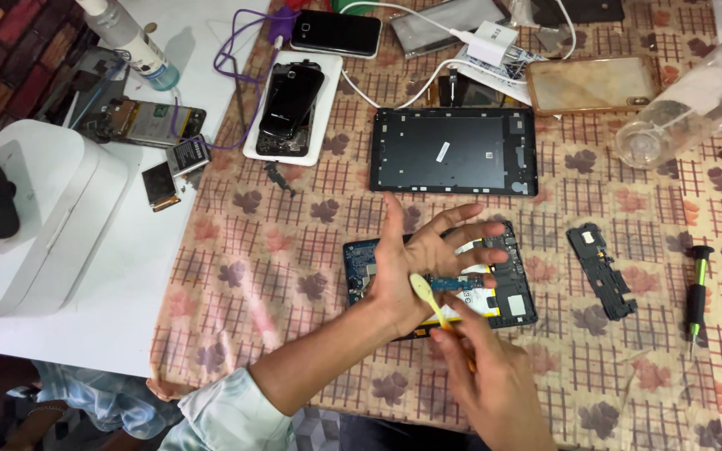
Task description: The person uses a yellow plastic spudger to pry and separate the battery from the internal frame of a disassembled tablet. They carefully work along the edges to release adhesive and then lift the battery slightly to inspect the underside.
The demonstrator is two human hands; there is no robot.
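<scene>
An opened tablet [511,288] with its circuit boards and battery showing lies on the patterned cloth in front of me. My left hand [419,259] hovers over it, fingers spread, with a small blue circuit strip [455,283] between its lower fingers. My right hand [486,376] holds a yellow toothbrush [424,294], its head resting against the left palm beside the blue strip. The tablet's left part is hidden by my left hand.
A black tablet back frame [453,150] lies behind. A small black cover piece [602,269] and a green-handled screwdriver [695,301] lie to the right. Several phones [292,98], a charger [491,42], a clear bottle [695,100] and a white device [43,217] surround the area.
</scene>
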